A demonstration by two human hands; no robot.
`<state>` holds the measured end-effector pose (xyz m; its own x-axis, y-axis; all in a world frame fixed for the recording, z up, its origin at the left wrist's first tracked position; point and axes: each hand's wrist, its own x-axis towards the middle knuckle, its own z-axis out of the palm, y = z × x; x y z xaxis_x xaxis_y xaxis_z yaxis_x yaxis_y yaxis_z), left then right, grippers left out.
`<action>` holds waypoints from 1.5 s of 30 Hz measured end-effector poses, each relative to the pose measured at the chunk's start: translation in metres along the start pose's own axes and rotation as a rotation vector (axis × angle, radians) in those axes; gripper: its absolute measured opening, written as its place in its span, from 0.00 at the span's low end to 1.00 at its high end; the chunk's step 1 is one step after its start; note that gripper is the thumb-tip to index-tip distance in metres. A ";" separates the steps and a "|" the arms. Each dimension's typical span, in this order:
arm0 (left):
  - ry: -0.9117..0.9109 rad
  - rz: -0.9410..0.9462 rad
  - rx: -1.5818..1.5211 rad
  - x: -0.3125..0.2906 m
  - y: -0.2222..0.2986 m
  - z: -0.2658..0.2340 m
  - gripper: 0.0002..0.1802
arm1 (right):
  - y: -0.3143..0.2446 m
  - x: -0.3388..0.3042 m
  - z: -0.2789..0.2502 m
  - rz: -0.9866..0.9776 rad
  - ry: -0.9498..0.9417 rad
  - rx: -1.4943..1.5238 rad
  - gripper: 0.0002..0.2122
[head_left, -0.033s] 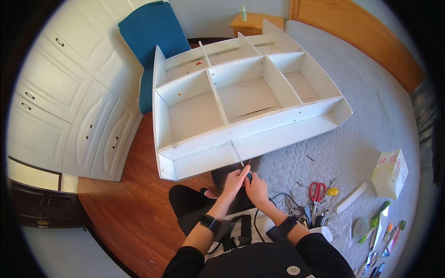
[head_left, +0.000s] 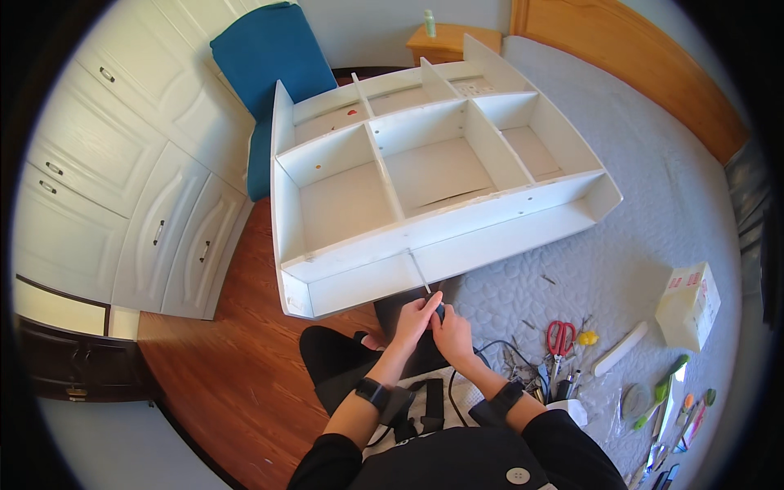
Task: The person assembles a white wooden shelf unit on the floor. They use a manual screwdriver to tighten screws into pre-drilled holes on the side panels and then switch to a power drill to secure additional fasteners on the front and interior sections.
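Both of my hands are wrapped around the dark handle of a long screwdriver (head_left: 420, 271), just in front of a white shelf unit (head_left: 457, 216). My left hand (head_left: 415, 321) closes on the handle from the left, and my right hand (head_left: 452, 335) grips it from the right. The thin metal shaft points away from me, over the unit's near compartment, and its tip meets the long board behind it. Whether a screw sits at the tip is too small to tell. Most of the handle is hidden by my fingers. The unit lies with its open compartments facing up.
The quilted bed (head_left: 653, 220) supports the unit's right side. On it lie red-handled scissors (head_left: 560, 336), a yellow lump (head_left: 588, 337), a white strip (head_left: 621, 349), a white box (head_left: 688, 306) and several tools. A blue chair (head_left: 273, 53) stands behind, white cabinets (head_left: 122, 163) at left.
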<state>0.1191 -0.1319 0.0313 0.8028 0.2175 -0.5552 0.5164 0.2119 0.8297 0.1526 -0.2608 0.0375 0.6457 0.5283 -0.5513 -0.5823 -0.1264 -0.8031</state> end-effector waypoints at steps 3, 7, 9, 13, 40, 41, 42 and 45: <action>-0.004 -0.040 -0.123 -0.001 0.001 -0.005 0.22 | -0.002 -0.003 0.001 0.080 -0.133 0.331 0.13; -0.056 -0.005 -0.197 -0.005 0.003 -0.006 0.23 | -0.001 -0.003 -0.009 0.427 -0.477 1.031 0.12; -0.089 0.026 -0.286 -0.007 0.005 -0.004 0.22 | 0.003 -0.001 -0.010 0.576 -0.643 1.266 0.13; -0.088 -0.070 -0.335 -0.008 0.014 0.000 0.23 | 0.004 -0.002 -0.010 0.166 -0.019 0.126 0.16; 0.033 -0.012 -0.248 0.003 0.006 -0.007 0.21 | -0.014 -0.003 -0.013 0.274 -0.153 0.731 0.12; 0.040 -0.002 -0.255 0.003 0.005 -0.006 0.21 | -0.014 -0.003 -0.013 0.247 -0.144 0.649 0.12; 0.063 -0.036 -0.263 0.002 0.004 -0.004 0.20 | -0.014 -0.004 -0.012 0.222 -0.132 0.569 0.12; -0.022 0.031 -0.301 0.001 0.004 0.002 0.20 | -0.012 -0.008 -0.010 0.003 0.064 -0.087 0.14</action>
<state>0.1227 -0.1324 0.0340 0.8245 0.2084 -0.5262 0.3830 0.4790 0.7898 0.1591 -0.2717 0.0497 0.6760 0.4730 -0.5650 -0.5413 -0.2015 -0.8163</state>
